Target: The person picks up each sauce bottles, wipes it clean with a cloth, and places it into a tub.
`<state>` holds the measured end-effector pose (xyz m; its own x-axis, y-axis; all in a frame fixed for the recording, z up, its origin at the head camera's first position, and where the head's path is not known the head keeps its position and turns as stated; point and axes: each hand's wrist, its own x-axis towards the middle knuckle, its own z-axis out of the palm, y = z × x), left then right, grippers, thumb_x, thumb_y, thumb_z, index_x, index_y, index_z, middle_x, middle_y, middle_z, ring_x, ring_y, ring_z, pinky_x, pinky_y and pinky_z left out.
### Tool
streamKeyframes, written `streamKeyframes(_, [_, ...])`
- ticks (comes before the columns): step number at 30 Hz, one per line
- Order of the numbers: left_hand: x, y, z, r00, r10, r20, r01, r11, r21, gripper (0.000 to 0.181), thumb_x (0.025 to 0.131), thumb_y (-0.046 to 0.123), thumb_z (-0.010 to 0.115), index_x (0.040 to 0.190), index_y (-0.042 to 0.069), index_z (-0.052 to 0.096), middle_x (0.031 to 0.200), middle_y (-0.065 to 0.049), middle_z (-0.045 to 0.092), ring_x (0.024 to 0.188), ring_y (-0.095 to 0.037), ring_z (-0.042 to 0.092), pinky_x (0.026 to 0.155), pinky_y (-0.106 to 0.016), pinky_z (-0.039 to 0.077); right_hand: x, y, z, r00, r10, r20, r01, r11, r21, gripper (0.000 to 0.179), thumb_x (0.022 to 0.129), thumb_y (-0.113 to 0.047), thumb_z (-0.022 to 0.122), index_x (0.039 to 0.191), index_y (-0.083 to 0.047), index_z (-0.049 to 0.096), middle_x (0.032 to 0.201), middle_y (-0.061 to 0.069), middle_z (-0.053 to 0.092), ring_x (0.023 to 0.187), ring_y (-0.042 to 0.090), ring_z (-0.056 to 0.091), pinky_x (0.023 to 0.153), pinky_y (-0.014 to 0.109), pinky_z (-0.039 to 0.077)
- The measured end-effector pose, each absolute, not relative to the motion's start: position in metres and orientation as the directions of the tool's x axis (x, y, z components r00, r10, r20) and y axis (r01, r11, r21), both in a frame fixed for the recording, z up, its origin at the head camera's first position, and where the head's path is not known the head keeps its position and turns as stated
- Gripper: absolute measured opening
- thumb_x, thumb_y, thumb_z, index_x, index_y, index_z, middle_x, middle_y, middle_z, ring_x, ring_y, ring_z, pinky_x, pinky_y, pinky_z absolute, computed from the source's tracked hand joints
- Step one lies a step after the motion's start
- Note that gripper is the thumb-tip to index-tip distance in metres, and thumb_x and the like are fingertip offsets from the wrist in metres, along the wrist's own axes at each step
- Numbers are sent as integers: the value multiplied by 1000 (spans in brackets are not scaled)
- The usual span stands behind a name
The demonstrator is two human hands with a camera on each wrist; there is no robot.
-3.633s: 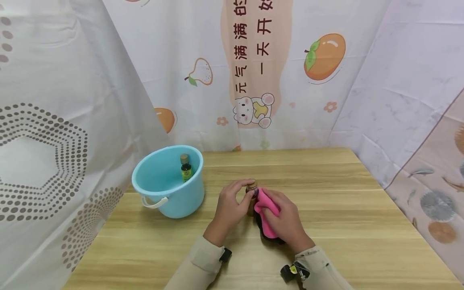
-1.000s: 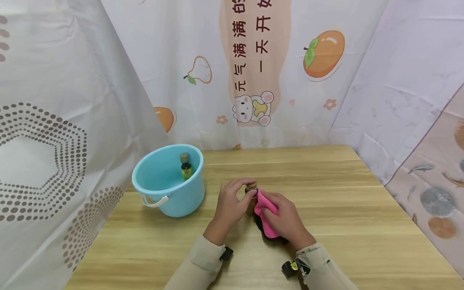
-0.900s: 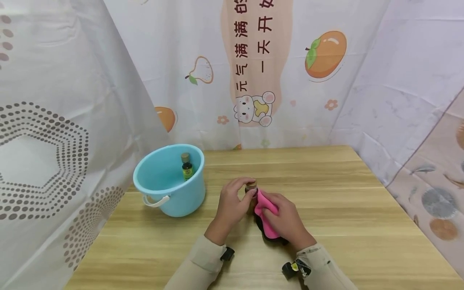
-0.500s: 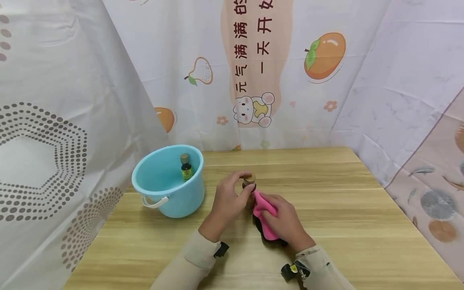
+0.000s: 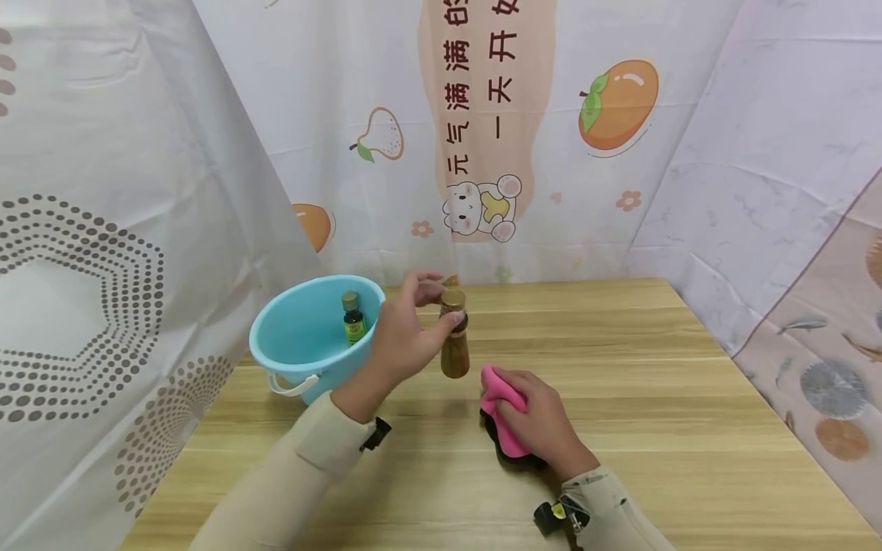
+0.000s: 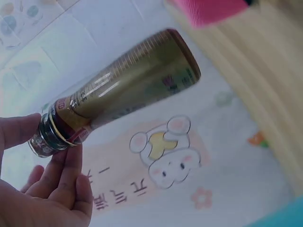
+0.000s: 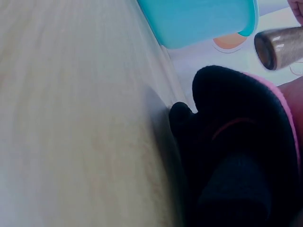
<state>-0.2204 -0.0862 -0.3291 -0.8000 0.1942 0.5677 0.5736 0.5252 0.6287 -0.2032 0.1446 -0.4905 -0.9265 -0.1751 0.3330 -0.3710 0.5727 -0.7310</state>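
By its neck, just under the gold cap, my left hand (image 5: pixel 403 337) pinches a small brown-gold bottle (image 5: pixel 455 353) between thumb and fingers. It is raised over the table, to the right of the bucket. In the left wrist view the printed body of the bottle (image 6: pixel 128 90) points away from the hand. My right hand (image 5: pixel 540 417) grips a soft fabric piece (image 5: pixel 494 383), pink on one face and black on the other, low over the table. Its black side (image 7: pixel 241 109) fills much of the right wrist view.
A light blue bucket (image 5: pixel 324 363) with a white handle (image 5: pixel 295 387) stands at the left. Inside it is a dark bottle (image 5: pixel 354 321) with a gold cap and yellow-green label. Behind the wooden table (image 5: pixel 620 367) hangs a printed curtain (image 5: pixel 386 69).
The bottle has come away from the pink fabric, lifted up and leftward by my left hand toward the bucket. My right hand has stayed in place with the fabric.
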Motion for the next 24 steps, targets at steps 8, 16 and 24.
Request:
streamKeyframes(8, [-232, -107, -293, -847, 210, 488, 518, 525, 675, 55, 93, 20, 79, 138, 14, 47, 117, -6, 74, 112, -22, 70, 102, -47, 56, -203, 144, -489, -928, -180, 325, -368, 577, -729, 47, 91, -22, 78, 137, -29, 69, 128, -7, 70, 113, 12, 67, 94, 41, 58])
streamKeyframes(16, [-253, -127, -256, -893, 210, 399, 448, 502, 740, 55, 92, 22, 81, 135, 18, 47, 117, -2, 74, 105, -18, 70, 99, -47, 56, -203, 145, -490, -935, -178, 306, -351, 575, -739, 47, 91, -18, 78, 136, -26, 70, 128, -5, 70, 114, 14, 67, 95, 41, 58])
streamKeyframes(24, [-277, -164, -233, -892, 260, 370, 452, 477, 754, 54, 91, 22, 81, 134, 16, 50, 120, -7, 74, 102, -20, 71, 97, -37, 55, -203, 144, -490, -929, -184, 322, -369, 563, -740, 46, 91, -19, 79, 136, -27, 70, 126, -6, 70, 113, 12, 67, 94, 40, 58])
